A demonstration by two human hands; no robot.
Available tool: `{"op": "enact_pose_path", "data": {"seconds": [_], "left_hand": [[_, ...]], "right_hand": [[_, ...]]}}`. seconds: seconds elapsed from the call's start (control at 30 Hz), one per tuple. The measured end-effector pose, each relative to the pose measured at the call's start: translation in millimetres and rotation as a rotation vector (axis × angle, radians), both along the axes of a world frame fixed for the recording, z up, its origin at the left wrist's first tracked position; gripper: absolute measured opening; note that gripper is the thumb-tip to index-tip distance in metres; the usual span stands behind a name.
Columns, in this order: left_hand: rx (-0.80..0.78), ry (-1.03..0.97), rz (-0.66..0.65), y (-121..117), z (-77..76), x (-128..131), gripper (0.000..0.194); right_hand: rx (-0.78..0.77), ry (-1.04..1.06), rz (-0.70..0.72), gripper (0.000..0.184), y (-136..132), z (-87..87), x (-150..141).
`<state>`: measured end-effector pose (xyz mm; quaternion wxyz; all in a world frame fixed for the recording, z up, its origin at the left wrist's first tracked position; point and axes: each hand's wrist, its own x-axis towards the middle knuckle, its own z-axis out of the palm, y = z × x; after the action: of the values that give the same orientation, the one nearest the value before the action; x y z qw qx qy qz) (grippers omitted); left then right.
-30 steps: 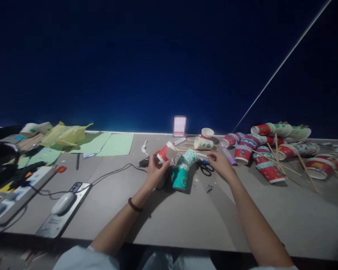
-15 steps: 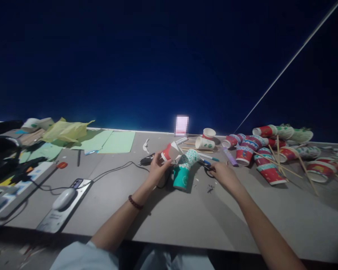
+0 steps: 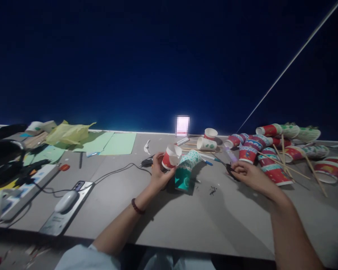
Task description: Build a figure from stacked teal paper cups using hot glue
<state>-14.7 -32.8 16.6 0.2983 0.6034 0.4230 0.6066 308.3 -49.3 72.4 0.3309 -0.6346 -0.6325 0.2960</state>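
Note:
My left hand (image 3: 160, 173) is wrapped round a red and white paper cup (image 3: 170, 156), tilted slightly above the table, its rim looking cut or uneven. Just right of that hand stands a teal paper cup (image 3: 182, 179), joined to a green-and-white patterned cup (image 3: 190, 158) that leans to the right. In my right hand (image 3: 243, 173) are black-handled scissors (image 3: 229, 170), their blades pointing left and away from me. A purple glue stick (image 3: 230, 154) lies just behind the scissors. Small dark scraps (image 3: 213, 190) lie on the table between my hands.
Decorated cups (image 3: 249, 150) with wooden sticks (image 3: 315, 176) pile up at the right. Behind my hands are a white cup (image 3: 206, 143) and a blue pen (image 3: 207, 162). Leftward are green paper (image 3: 119, 144), a yellow bag (image 3: 69, 133), a phone (image 3: 55, 222), a power strip (image 3: 30, 191) and cables.
My right hand has moved right with the scissors, away from the teal cup. The red cup in my left hand has turned more upright.

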Motion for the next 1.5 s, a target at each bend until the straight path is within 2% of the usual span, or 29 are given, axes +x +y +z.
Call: {"op": "enact_pose_path", "data": {"seconds": [0.07, 0.13, 0.2, 0.27, 0.43, 0.6, 0.87, 1.2, 1.5], "left_hand": [[-0.016, -0.017, 0.002, 0.1, 0.6, -0.5, 0.071], [-0.011, -0.032, 0.008, -0.1, 2.2, -0.6, 0.072], [0.010, -0.058, 0.009, -0.2, 3.9, -0.3, 0.071], [0.031, -0.093, 0.013, -0.1, 4.9, 0.1, 0.069], [0.040, -0.106, 0.009, -0.5, 2.8, 0.4, 0.074], [0.045, -0.074, -0.006, -3.6, -1.8, 1.7, 0.079], [0.041, 0.003, -0.012, -7.8, -5.1, 5.5, 0.085], [0.110, 0.051, 0.009, -12.9, -3.6, 9.7, 0.087], [0.121, 0.034, 0.007, -13.8, -4.9, 11.0, 0.085]], "right_hand": [[-0.079, 0.195, 0.082, 0.038, -2.3, 4.9, -35.3], [-0.095, 0.288, 0.165, 0.040, -4.4, 2.8, -69.9], [-0.071, 0.324, 0.210, 0.037, -6.4, -5.6, -94.8], [-0.072, 0.318, 0.241, 0.035, -7.9, -17.1, -107.1], [-0.141, 0.302, 0.284, 0.034, -11.5, -35.6, -110.7], [-0.220, 0.366, 0.308, 0.034, -16.2, -39.0, -118.6], [-0.266, 0.493, 0.286, 0.035, -17.3, -46.3, -124.5], [-0.215, 0.538, 0.266, 0.035, -19.4, -56.1, -131.7], [-0.179, 0.499, 0.257, 0.036, -21.3, -52.8, -131.9]]}}
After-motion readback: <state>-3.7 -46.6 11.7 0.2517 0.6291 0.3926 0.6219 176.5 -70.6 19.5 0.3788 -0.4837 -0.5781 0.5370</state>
